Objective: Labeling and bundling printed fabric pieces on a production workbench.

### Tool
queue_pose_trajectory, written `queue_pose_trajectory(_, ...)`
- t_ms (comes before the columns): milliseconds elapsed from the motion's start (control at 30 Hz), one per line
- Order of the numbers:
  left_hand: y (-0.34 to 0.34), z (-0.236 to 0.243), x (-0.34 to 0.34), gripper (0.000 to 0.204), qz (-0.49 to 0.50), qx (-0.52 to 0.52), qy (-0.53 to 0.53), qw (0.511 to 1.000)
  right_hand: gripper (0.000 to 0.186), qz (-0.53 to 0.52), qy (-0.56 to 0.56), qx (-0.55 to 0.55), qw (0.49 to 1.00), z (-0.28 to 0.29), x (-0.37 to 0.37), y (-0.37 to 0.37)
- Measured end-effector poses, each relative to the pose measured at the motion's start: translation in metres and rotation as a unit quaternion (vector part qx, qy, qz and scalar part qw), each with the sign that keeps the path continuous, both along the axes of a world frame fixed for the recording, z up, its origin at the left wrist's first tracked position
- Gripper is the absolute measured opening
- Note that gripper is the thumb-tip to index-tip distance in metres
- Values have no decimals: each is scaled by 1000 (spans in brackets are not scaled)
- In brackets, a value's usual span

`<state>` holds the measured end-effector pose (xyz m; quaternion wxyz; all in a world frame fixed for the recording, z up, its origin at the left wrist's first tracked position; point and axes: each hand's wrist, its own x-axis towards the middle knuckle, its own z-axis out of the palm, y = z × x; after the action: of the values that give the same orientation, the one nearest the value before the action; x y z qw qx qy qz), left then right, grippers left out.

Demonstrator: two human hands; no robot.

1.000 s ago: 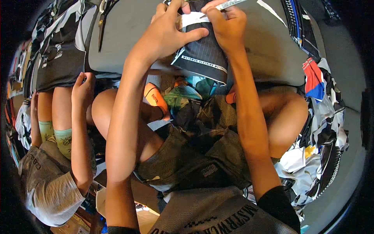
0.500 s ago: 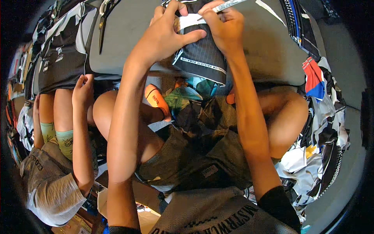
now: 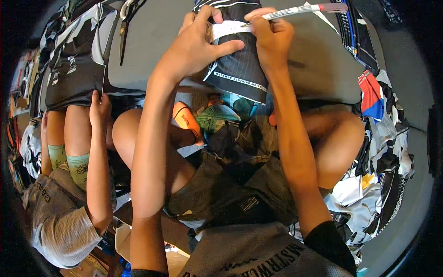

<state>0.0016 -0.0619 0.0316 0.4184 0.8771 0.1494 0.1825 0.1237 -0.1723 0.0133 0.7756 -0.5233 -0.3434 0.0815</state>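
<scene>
A black pinstriped fabric piece (image 3: 237, 57) with a white printed band near its lower edge lies on the grey surface in front of me. Across its upper part runs a white strip (image 3: 224, 30). My left hand (image 3: 198, 41) is spread over the left side of the fabric, thumb stretched out below the strip and fingers bent above it. In my right hand (image 3: 274, 39) is a white pen (image 3: 295, 10), pinched near its point, with a reddish section toward its far end. The pen's tip touches or hovers just over the strip's right part; I cannot tell which.
Scissors (image 3: 123, 32) lie on the grey surface (image 3: 152, 46) to the left. Beside me a person's hand (image 3: 99, 108) is at the edge of a black fabric piece (image 3: 76, 69). A heap of fabric scraps (image 3: 357, 198) stands at right, with a red, white and blue piece (image 3: 371, 94).
My right hand has shifted slightly right and down, and the pen has tilted lower, showing more of its length. My left hand stays nearly in place on the fabric.
</scene>
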Motion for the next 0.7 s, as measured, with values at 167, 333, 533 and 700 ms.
queue_pose_trajectory(167, 4, -1, -4, 47, -13, -10, 3, 1000, 9, 14, -25, -30, 999, 3, -5, 1)
queue_pose_trajectory(333, 1, 0, -3, 47, -6, -15, 2, 1000, 10, 12, -29, -51, 998, 6, -6, -1)
queue_pose_trajectory(533, 0, 2, -3, 48, 0, -28, 14, 1000, 13, 13, -41, -53, 998, 2, -6, 1)
queue_pose_trajectory(700, 1, 1, -2, 49, -3, -24, 10, 1000, 12, 14, -59, -61, 996, -2, -3, 1)
